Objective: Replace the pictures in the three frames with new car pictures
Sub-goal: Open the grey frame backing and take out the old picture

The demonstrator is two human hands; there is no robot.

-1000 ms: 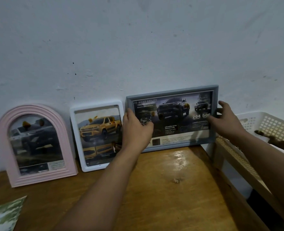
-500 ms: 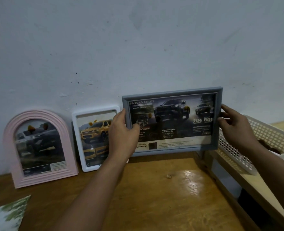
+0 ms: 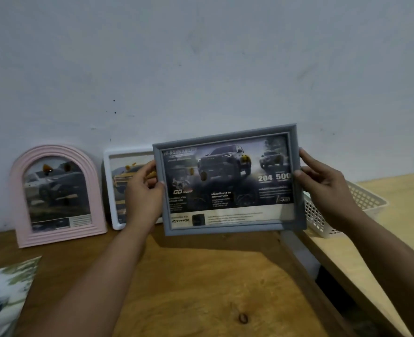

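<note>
A grey rectangular frame with a dark car advert inside is held up in the air, slightly tilted, above the wooden table. My left hand grips its left edge and my right hand grips its right edge. Behind my left hand a white frame with a yellow car picture leans on the wall, partly hidden. At the far left a pink arched frame with a dark car picture also leans on the wall.
A loose picture lies at the table's front left corner. A white perforated plastic basket sits on a lighter wooden surface to the right, across a gap. The white wall stands close behind.
The grey frame has been lifted off the table, away from the wall and toward me, shifting slightly left over the white frame. Both hands kept their hold on its sides.
</note>
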